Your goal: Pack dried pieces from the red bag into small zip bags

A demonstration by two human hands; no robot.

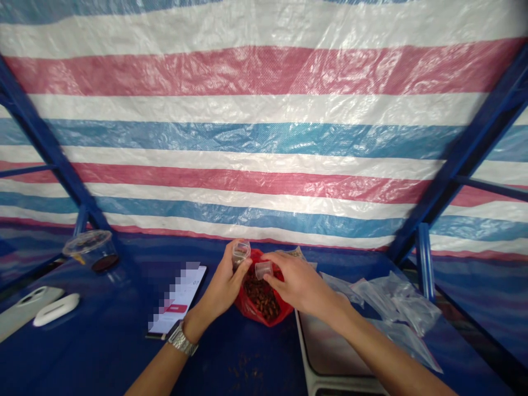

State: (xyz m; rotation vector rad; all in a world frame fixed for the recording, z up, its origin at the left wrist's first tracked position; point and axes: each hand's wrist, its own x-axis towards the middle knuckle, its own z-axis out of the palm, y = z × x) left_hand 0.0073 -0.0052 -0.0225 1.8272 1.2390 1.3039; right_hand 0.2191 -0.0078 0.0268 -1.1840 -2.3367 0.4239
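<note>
My left hand [226, 289] is closed round a small clear plastic jar [241, 253], which I hold upright at the left rim of a red plastic bag. Between the fingers of my right hand [299, 283] is a small clear plastic cup [263, 270], tilted over the bag's mouth. The red plastic bag [245, 309] stands open on the blue table, and small brown pieces [264, 300] fill its inside. What the jar contains is too small to make out clearly.
A scale [330, 346] lies under my right forearm, with clear zip bags [396, 300] beyond it. Left of me are a lit phone [181, 297], a clear lidded bowl [93, 250], a white case [56, 309] and another phone [31, 308]. A striped tarp [264, 132] hangs behind the table.
</note>
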